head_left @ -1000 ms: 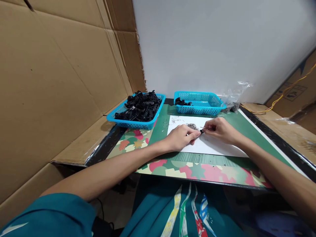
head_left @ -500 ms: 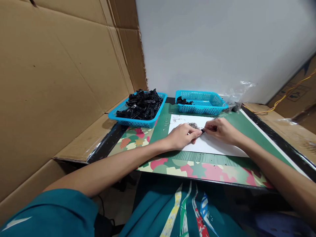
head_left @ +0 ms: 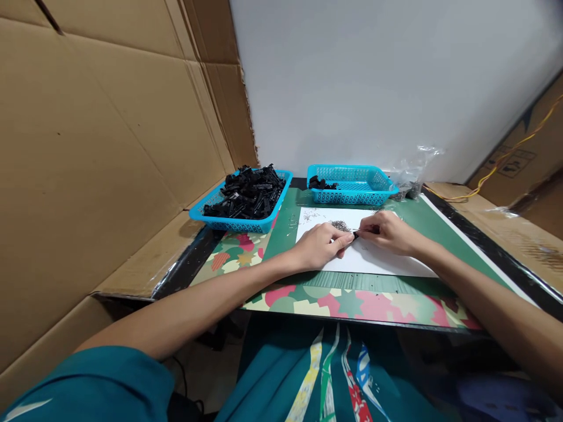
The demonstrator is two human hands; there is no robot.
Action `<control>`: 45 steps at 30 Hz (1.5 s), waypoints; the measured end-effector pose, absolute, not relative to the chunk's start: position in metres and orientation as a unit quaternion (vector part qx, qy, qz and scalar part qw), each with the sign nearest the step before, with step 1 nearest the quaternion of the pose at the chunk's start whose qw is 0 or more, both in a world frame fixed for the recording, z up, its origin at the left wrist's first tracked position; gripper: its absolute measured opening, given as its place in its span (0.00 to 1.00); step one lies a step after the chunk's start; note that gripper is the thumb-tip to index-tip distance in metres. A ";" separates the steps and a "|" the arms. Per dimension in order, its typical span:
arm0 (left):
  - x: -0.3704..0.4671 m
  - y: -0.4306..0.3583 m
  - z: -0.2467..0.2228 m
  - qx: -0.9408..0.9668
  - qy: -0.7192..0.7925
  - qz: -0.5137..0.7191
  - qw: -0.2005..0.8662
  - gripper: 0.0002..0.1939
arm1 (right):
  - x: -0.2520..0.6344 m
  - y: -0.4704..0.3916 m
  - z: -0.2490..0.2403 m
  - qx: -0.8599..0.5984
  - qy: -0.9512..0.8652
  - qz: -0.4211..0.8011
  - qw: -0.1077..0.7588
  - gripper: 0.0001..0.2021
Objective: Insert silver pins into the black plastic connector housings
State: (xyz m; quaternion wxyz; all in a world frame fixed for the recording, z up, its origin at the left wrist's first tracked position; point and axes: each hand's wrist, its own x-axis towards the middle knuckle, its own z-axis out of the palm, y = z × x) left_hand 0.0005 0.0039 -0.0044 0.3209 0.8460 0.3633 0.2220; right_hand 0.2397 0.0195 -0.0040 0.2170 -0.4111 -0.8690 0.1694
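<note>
Over a white sheet (head_left: pixel 387 264), my left hand (head_left: pixel 323 245) pinches a small black plastic part (head_left: pixel 356 235) between thumb and fingers. Just to its right, my right hand (head_left: pixel 387 232) is closed on a thin metal tool, perhaps tweezers (head_left: pixel 361 230), whose tip reaches the black part. Most of the tool is hidden by the fingers. Behind my hands lies a heap of tiny metal pieces (head_left: pixel 339 225), with more small metal bits (head_left: pixel 310 215) scattered at the sheet's back left corner.
A blue basket (head_left: pixel 240 225) piled with black plastic parts stands at the back left. Another blue basket (head_left: pixel 356 196) holds a few black parts at its left end. Beside it rests a clear plastic bag (head_left: pixel 413 176). Cardboard (head_left: pixel 132 117) walls the left side.
The whole view has shifted slightly. Both hands stay together over the sheet in nearly the same pose, still holding the black part and the thin tool.
</note>
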 end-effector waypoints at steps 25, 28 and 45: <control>-0.002 0.006 -0.006 0.843 0.344 0.238 0.339 0.27 | 0.247 0.027 -0.005 -0.470 -0.711 0.378 0.360 0.31; -0.002 0.006 -0.005 0.842 0.349 0.235 0.336 0.27 | 0.241 0.026 -0.009 -0.458 -0.687 0.441 0.352 0.31; 0.000 0.005 -0.004 0.846 0.347 0.231 0.331 0.26 | 0.238 0.023 -0.008 -0.449 -0.769 0.286 0.354 0.24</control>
